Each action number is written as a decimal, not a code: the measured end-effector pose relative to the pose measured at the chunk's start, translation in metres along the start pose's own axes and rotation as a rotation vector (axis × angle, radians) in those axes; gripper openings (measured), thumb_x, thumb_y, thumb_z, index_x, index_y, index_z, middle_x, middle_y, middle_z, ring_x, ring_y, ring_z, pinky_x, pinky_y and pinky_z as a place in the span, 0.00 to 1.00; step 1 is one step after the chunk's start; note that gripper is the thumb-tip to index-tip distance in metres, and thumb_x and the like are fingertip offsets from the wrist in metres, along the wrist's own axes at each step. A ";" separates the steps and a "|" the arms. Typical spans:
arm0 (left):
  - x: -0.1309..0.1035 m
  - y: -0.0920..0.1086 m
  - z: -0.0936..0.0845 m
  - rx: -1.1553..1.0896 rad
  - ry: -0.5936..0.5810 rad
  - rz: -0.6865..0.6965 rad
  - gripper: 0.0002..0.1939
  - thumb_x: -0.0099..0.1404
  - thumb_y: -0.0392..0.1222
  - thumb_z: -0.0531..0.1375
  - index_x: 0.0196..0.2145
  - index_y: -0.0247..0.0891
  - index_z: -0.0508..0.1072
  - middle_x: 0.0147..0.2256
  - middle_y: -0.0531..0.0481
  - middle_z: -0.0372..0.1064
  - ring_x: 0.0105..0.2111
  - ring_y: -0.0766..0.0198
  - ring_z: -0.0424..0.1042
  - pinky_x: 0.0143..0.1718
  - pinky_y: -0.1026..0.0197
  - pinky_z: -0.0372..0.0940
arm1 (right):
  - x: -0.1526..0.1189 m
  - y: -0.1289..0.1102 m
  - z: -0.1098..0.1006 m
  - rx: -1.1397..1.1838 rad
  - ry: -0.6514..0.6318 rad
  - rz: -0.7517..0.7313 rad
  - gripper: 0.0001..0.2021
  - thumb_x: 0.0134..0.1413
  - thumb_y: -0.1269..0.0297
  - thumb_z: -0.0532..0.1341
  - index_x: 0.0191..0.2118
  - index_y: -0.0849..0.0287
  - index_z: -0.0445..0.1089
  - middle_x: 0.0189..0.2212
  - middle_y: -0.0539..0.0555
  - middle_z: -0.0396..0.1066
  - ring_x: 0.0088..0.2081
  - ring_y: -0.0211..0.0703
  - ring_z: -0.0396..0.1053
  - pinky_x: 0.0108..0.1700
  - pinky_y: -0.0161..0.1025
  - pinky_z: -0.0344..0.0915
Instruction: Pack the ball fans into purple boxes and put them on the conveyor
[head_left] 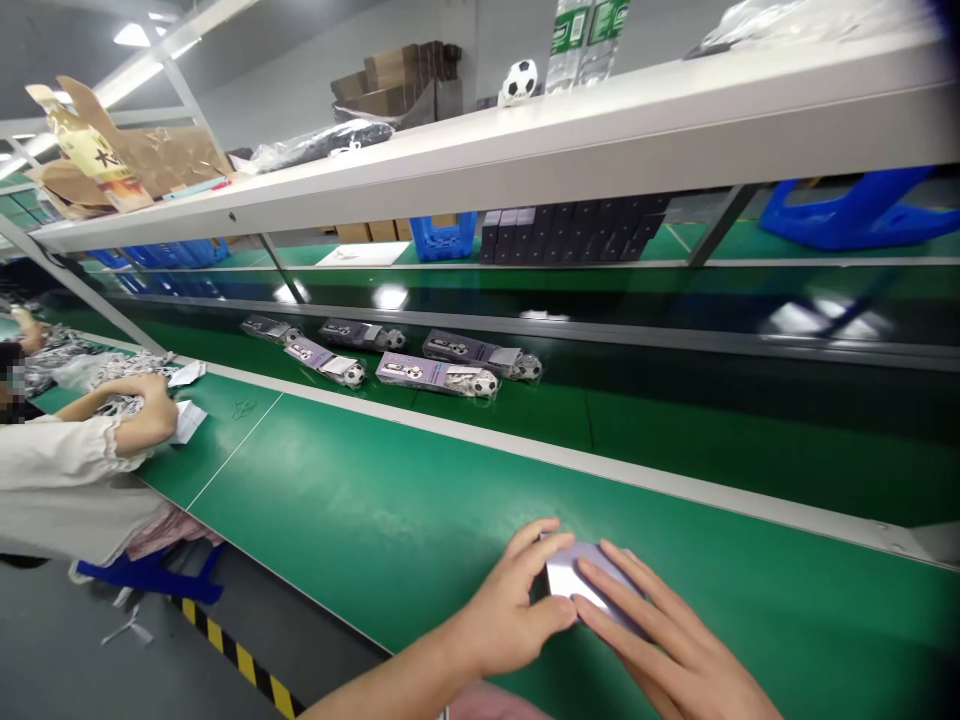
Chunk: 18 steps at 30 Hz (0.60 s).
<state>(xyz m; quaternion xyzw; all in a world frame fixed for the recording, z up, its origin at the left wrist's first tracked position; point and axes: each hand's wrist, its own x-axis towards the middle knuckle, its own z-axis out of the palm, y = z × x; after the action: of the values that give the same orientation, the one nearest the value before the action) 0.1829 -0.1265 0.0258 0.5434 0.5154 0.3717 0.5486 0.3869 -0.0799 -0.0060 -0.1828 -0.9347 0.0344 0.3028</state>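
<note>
A small lavender box [564,577] is between my two hands, low over the green worktop [360,500]. My left hand [517,605] grips its left end, with the thumb on the near side and the fingers on the far side. Across its top and right side lie the long fingers of my right hand [652,630], holding it too. Much of the box is hidden under these fingers, and no print on it can be read.
Beyond a pale rail, several bagged packages with football-shaped ends [435,374] lie on the dark green belt [675,420]. A white shelf [525,150] runs above, carrying a toy football [519,80] and bottles. At left, a co-worker's hand [150,405] handles white pieces.
</note>
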 end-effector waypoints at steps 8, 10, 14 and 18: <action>-0.008 -0.005 0.009 0.072 0.024 0.098 0.30 0.66 0.42 0.50 0.63 0.30 0.49 0.65 0.38 0.38 0.65 0.57 0.40 0.65 0.52 0.40 | -0.006 -0.003 0.006 0.001 0.019 -0.020 0.26 0.54 0.77 0.53 0.59 0.54 0.59 0.58 0.53 0.61 0.62 0.54 0.52 0.62 0.54 0.51; -0.009 -0.008 0.011 0.104 0.015 0.116 0.30 0.67 0.44 0.48 0.63 0.29 0.46 0.65 0.38 0.35 0.65 0.57 0.37 0.65 0.52 0.39 | -0.006 -0.002 0.006 -0.010 0.013 -0.030 0.26 0.54 0.77 0.53 0.59 0.54 0.59 0.58 0.52 0.61 0.62 0.54 0.51 0.63 0.55 0.48; -0.008 -0.009 0.012 0.163 -0.021 0.120 0.31 0.69 0.44 0.46 0.64 0.28 0.43 0.66 0.37 0.29 0.65 0.57 0.33 0.65 0.51 0.39 | -0.008 -0.001 0.008 0.003 0.018 -0.018 0.26 0.55 0.77 0.52 0.59 0.55 0.59 0.57 0.53 0.62 0.62 0.54 0.51 0.62 0.56 0.49; -0.011 -0.009 0.005 0.182 -0.001 0.025 0.32 0.66 0.46 0.51 0.64 0.35 0.47 0.65 0.42 0.36 0.65 0.57 0.39 0.65 0.50 0.41 | -0.009 -0.002 0.013 -0.021 0.031 -0.040 0.27 0.54 0.77 0.54 0.60 0.56 0.57 0.57 0.54 0.62 0.62 0.55 0.52 0.61 0.56 0.53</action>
<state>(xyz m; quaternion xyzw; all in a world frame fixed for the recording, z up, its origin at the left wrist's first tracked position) 0.1841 -0.1398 0.0179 0.5974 0.5401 0.3298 0.4925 0.3859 -0.0842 -0.0213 -0.1676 -0.9338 0.0157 0.3158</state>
